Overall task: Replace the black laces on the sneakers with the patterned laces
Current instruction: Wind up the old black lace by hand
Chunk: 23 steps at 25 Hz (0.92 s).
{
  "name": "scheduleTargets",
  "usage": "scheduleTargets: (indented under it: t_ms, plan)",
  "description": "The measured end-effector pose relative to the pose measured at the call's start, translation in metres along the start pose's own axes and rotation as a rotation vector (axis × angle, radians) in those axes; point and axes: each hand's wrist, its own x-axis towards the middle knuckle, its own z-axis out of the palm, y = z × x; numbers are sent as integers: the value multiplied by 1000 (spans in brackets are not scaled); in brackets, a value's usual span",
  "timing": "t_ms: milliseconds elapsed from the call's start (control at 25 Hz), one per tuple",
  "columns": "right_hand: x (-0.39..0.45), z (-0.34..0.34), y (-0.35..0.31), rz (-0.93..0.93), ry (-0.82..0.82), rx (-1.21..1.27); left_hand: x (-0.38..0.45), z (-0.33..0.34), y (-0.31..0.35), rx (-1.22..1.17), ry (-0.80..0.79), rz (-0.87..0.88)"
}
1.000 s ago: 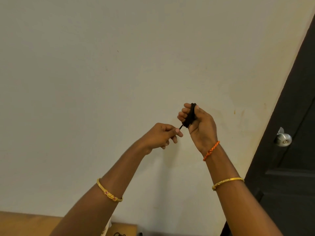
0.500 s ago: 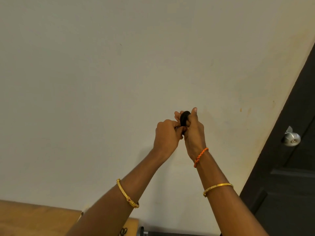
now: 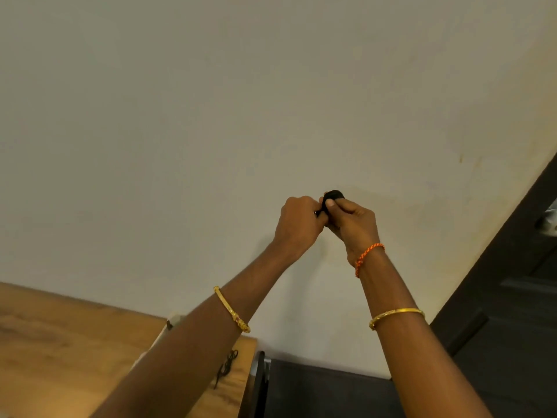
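Most of the black lace bundle (image 3: pixel 334 195) is hidden inside the right hand (image 3: pixel 352 224), with only a rounded top showing above the thumb. The left hand (image 3: pixel 301 221) covers its own fingertips, so its grip on the lace end cannot be seen clearly. Both forearms are cut off by the bottom edge. The left forearm hides part of the counter (image 3: pixel 60 342) and most of a pale object (image 3: pixel 176 319) there. A door handle (image 3: pixel 550 218) is cropped at the right edge and blurred.
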Motion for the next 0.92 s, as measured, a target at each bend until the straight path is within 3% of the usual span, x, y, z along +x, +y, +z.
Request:
scheduleTargets:
  t_ms: [120,280,440,600,760,920]
  plan:
    - [-9,-2,23,-11,50,-169,-17,-5,-17,-10,-110,-76]
    - [-28,6,69,-45,58,-446,-56,-1,-59,-172,-139,-275]
    - [-51,17,122,256,-84,-180,-101,0,-111,-408,-191,-516]
    - [-71,42,190,541,-126,-56,-146,-2,-177,-575,-225,-777]
    - [-87,83,266,724,-158,-85,-187,-4,-257,-682,-224,-1041]
    - [-97,140,363,804,-204,-346,-224,-8,-355,-531,-235,-1236]
